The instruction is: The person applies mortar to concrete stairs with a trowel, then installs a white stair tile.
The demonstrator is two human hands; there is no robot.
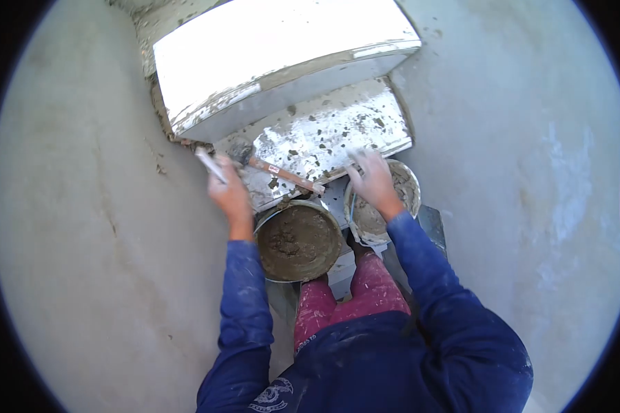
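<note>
My left hand (pixel 231 191) is wrapped round a pale, narrow tool (pixel 211 167) beside the lower left corner of the white step. My right hand (pixel 373 180) is over the left rim of the right bucket (pixel 406 172); its fingers are apart, slightly blurred, with nothing seen in them. Between the hands a hammer-like tool with a brown wooden handle (pixel 286 175) lies across the lower step (pixel 324 141), its head smeared with mortar. The left bucket (pixel 298 241), holding brown wet mortar, stands below the handle. Greyer mix is in the right bucket.
A bright white upper step (pixel 275 41) rises behind the lower step, which is spotted with mortar bits. Plastered grey walls (pixel 83 206) stand on both sides. Rough mortar (pixel 160 113) runs along the upper step's left edge. My legs are just below the buckets.
</note>
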